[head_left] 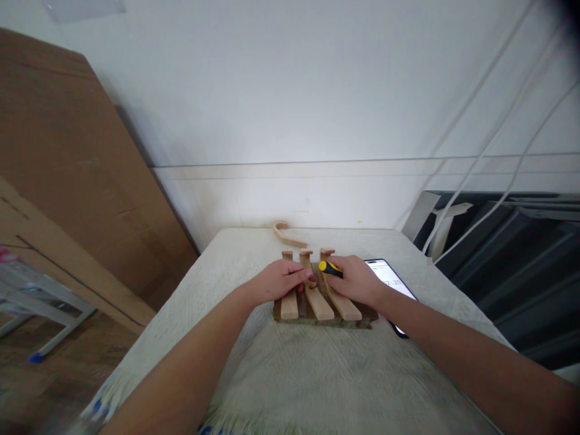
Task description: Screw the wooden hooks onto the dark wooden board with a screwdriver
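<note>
My right hand (pixel 357 278) is closed round a screwdriver (pixel 331 269) with a yellow-and-black handle; its shaft and tip are hidden. My left hand (pixel 274 281) has thumb and fingertips pinched together over the middle wooden hook (pixel 319 302); what they hold, if anything, is too small to make out. On either side lie a left wooden hook (pixel 289 306) and a right wooden hook (pixel 347 307), all three across a dark, rough-edged wooden board (pixel 371 315). Both hands partly cover the hooks and the board.
A loose curved wooden hook (pixel 290 235) lies at the back of the cloth-covered table (pixel 326 368), near the wall. Beside my right forearm is a phone (pixel 394 281) with a lit screen. Large cardboard (pixel 90 163) leans at left; white cables (pixel 489 151) hang at right.
</note>
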Tool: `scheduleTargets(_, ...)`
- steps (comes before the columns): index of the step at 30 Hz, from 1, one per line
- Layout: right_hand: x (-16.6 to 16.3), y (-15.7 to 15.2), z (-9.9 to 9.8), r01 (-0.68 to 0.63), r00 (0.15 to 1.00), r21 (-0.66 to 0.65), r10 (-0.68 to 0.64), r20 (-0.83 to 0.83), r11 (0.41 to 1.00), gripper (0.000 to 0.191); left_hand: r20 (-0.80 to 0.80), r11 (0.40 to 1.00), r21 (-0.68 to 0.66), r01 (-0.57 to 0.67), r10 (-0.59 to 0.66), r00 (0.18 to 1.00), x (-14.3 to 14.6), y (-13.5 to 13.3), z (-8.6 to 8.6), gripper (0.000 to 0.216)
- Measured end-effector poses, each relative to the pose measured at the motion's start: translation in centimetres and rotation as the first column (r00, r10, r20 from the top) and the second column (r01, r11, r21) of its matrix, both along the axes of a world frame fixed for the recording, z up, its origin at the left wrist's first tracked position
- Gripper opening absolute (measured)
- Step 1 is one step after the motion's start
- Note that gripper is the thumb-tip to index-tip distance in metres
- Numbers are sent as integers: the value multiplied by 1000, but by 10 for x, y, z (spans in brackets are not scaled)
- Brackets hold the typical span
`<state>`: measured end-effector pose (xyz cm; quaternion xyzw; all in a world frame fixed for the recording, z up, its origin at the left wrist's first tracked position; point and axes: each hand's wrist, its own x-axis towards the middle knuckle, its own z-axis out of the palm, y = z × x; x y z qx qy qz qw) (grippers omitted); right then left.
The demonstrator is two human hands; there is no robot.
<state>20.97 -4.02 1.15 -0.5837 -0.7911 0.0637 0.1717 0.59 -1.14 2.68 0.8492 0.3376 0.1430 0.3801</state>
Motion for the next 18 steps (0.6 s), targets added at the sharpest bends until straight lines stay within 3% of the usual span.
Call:
scheduleTargets(4,1,1,-2,-14,1000,4,14,-19,1000,13,119,993,-69,-93,101,988,-4,-2,-1,47)
scheduleTargets(8,2,2,-4,-4,1000,10,4,-12,1000,12,210,959,98,-265,240,948,-7,-8,8,46)
scheduleTargets(9,2,2,-4,-2,1000,4,3,-8,1000,12,206,955,149,-257,224,953,-7,-11,12,46)
scheduleTargets(14,1,0,0,-29,1000,21,29,5,999,14,44,945,326,11,-27,999,0,-30,30,42)
scheduleTargets(18,0,-2,4,-23,1000,25,23,19,999,18,5,957,255,136,-142,990,4,-36,34,27)
